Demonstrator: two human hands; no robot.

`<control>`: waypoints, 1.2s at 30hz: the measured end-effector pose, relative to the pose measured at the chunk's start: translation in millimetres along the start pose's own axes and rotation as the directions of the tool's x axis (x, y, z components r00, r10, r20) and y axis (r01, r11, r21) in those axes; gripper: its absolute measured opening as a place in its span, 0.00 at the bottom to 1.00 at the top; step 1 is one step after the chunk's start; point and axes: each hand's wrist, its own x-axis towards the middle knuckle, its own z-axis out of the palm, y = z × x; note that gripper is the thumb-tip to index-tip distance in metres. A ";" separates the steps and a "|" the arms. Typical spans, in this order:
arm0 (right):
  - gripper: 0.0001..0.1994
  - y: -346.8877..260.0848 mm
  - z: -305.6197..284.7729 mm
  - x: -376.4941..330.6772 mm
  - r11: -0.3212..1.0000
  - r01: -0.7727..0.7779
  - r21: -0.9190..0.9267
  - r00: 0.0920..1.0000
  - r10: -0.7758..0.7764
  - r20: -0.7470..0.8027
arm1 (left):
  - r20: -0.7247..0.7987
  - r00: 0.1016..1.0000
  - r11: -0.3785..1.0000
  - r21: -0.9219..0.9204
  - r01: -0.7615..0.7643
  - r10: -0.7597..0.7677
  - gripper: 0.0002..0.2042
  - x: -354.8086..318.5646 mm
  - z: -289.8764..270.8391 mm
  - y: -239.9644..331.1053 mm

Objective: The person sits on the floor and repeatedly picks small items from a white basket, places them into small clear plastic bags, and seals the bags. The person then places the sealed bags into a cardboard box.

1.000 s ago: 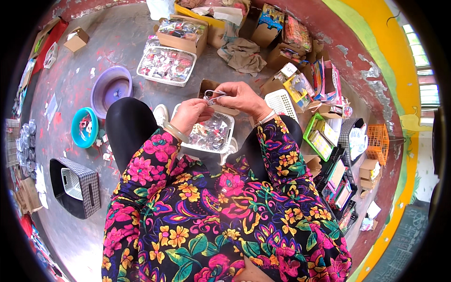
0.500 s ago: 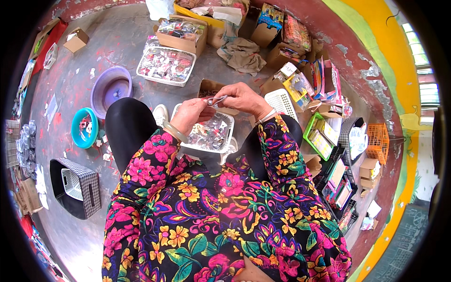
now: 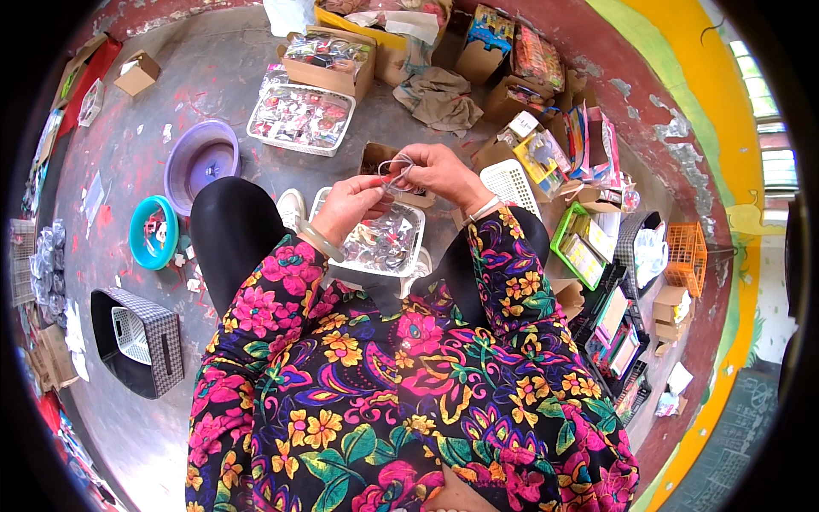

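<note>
A thin grey cord bent into a loop (image 3: 397,160) is held up between my two hands, above my lap. My left hand (image 3: 348,207), with a bangle at the wrist, is closed with thumb and fingertips pinching the lower left end of the cord. A small red bit shows at those fingertips; I cannot make out what it is. On the other side my right hand (image 3: 448,177) pinches the cord between thumb and fingers. Below both hands sits a white plastic basket (image 3: 420,239) of small clear packets, between my knees. A cardboard box (image 3: 375,157) stands just beyond.
Another white basket of packets (image 3: 299,119) stands ahead, beside a full carton (image 3: 358,81). To the left are a purple basin (image 3: 175,171), a teal basin (image 3: 138,235) and a checked bin (image 3: 162,354). Boxes, a green tray (image 3: 563,235) and an orange crate (image 3: 687,256) line the right wall.
The grey cord now shows as an open loop between the hands, where before a flat shiny piece showed. My right hand has shifted slightly up and left.
</note>
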 end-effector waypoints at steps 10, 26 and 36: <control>0.20 1.8 4.1 2.2 0.968 0.177 0.178 0.984 -0.174 -0.032 | -0.007 0.999 0.997 -0.052 -0.050 0.050 0.09 3.3 -4.2 -4.3; 0.08 5.8 2.5 0.6 0.992 -0.089 0.088 0.994 0.094 -0.049 | -0.101 0.989 0.990 -0.070 -0.119 0.112 0.06 -5.1 3.7 13.1; 0.05 9.7 10.1 2.4 0.988 -0.056 0.144 0.996 0.064 -0.054 | -0.116 0.988 0.994 -0.026 -0.109 0.106 0.07 -2.9 4.7 6.3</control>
